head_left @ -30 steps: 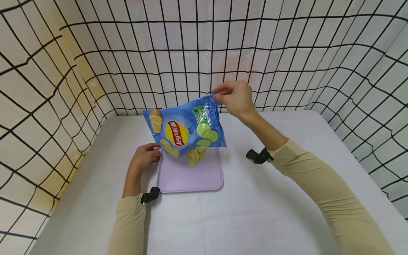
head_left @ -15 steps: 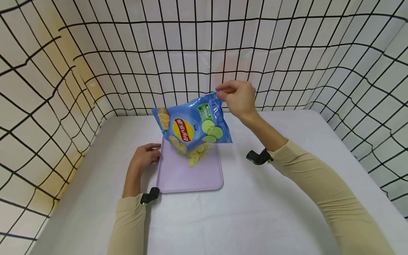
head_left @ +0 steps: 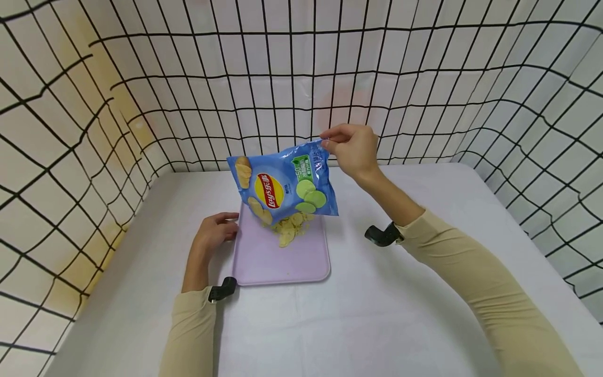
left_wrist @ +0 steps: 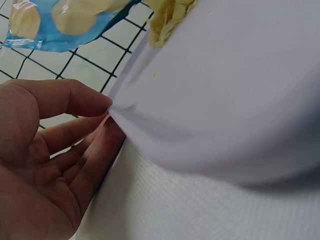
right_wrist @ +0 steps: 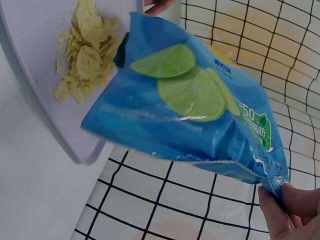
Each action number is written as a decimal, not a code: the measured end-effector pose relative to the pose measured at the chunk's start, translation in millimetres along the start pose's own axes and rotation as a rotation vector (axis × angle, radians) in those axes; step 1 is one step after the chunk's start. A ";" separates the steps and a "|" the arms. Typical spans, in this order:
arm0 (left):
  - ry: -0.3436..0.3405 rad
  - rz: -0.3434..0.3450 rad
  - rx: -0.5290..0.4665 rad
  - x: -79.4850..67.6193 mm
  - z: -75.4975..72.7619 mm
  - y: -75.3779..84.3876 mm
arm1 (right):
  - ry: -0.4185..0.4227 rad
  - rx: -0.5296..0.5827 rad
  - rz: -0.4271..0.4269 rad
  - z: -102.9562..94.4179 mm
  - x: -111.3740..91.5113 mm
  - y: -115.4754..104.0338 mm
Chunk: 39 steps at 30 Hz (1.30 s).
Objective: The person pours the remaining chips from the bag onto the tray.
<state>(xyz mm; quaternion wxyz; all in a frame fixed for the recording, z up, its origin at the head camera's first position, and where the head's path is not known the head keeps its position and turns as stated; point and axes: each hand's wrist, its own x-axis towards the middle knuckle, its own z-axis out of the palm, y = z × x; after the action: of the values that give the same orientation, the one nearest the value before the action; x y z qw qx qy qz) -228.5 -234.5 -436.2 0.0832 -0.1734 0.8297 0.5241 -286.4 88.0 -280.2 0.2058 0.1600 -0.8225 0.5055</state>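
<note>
My right hand (head_left: 354, 149) pinches the top corner of a blue chip bag (head_left: 288, 180) between thumb and fingers. The bag hangs tilted over a pale purple tray (head_left: 282, 267), with lime slices (right_wrist: 192, 95) printed on its front. Beneath it lies a heap of broken potato chips (right_wrist: 90, 55) on the tray, partly hidden by the bag in the head view. At the tray's left side is my left hand (head_left: 216, 230). In the left wrist view its thumb (left_wrist: 75, 100) and fingers pinch the tray's rim.
A white-covered table (head_left: 386, 314) carries the tray. Black wire grid panels (head_left: 292, 84) rise behind the table and along both sides. A black wrist camera (head_left: 382, 234) sits at the right cuff, another (head_left: 222, 289) at the left.
The bag has swung to the right and tipped slightly, showing a little more of the chip heap. My right hand has shifted slightly right; my left hand stays at the tray.
</note>
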 end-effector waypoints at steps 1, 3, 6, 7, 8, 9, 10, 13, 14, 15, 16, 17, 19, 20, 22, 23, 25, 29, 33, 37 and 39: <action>0.000 0.001 0.000 0.2 0.0 0.1 | 0.003 0.003 -0.001 -0.2 -0.1 0.6; 0.000 -0.001 0.000 -0.2 0.2 0.8 | 0.008 0.008 -0.003 -0.4 0.0 1.6; 0.000 -0.008 -0.001 -0.6 0.3 1.6 | 0.015 0.016 0.000 -0.7 0.5 2.5; -0.003 -0.004 0.000 -0.9 0.4 1.9 | 0.018 0.018 0.002 -1.0 0.7 2.6; -0.004 -0.004 -0.001 -1.1 0.5 2.1 | 0.021 0.021 0.005 -1.1 1.2 2.8; -0.005 -0.001 -0.001 -1.2 0.5 2.1 | 0.023 0.024 0.008 -1.2 1.5 2.6; -0.006 -0.002 -0.001 -1.1 0.4 2.1 | 0.024 0.024 0.009 -1.4 1.9 2.5; -0.007 0.008 0.005 -0.9 0.2 1.9 | 0.040 0.024 0.010 -1.8 2.9 1.5; -0.006 0.007 0.006 -0.6 0.0 1.8 | 0.042 0.022 0.011 -1.7 3.1 0.8; -0.006 0.011 0.008 -0.4 -0.1 1.7 | 0.041 0.018 0.011 -1.7 3.0 0.0; -0.005 0.014 0.011 -0.2 -0.2 1.6 | 0.042 0.014 0.010 -1.5 3.0 -0.6; -0.006 0.022 0.011 -0.1 -0.5 1.5 | 0.047 0.012 0.009 -1.1 3.2 -1.0; -0.004 0.018 0.012 0.1 -0.6 1.7 | 0.043 0.005 0.012 -0.3 2.6 -1.5; -0.004 0.020 0.012 0.0 -0.5 1.9 | 0.035 0.001 0.015 0.2 2.2 -1.6; -0.004 0.022 0.010 0.0 -0.5 2.2 | 0.037 -0.002 0.011 0.9 1.6 -1.3; -0.004 0.015 0.010 -0.1 -0.4 2.3 | 0.039 -0.003 0.011 1.2 1.4 -1.1; -0.005 0.009 0.009 -0.3 -0.2 2.8 | 0.038 0.002 0.006 1.3 0.5 -1.0; -0.002 -0.005 0.011 -1.3 -0.7 2.9 | 0.037 0.014 0.001 1.7 -0.1 -0.2; 0.001 -0.005 0.008 -1.7 -0.6 2.8 | 0.042 0.009 0.003 1.4 -0.7 1.0; 0.003 -0.008 0.000 -1.6 0.3 2.1 | 0.047 0.023 0.012 0.1 -0.6 2.3; 0.000 -0.003 -0.002 -1.7 0.7 1.7 | 0.049 0.041 0.014 -1.1 0.3 3.2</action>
<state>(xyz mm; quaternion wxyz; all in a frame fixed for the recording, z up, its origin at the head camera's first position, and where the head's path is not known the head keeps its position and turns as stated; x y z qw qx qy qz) -227.5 -232.8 -434.4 0.0839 -0.1746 0.8289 0.5248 -288.0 90.4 -282.0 0.2190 0.1461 -0.8077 0.5275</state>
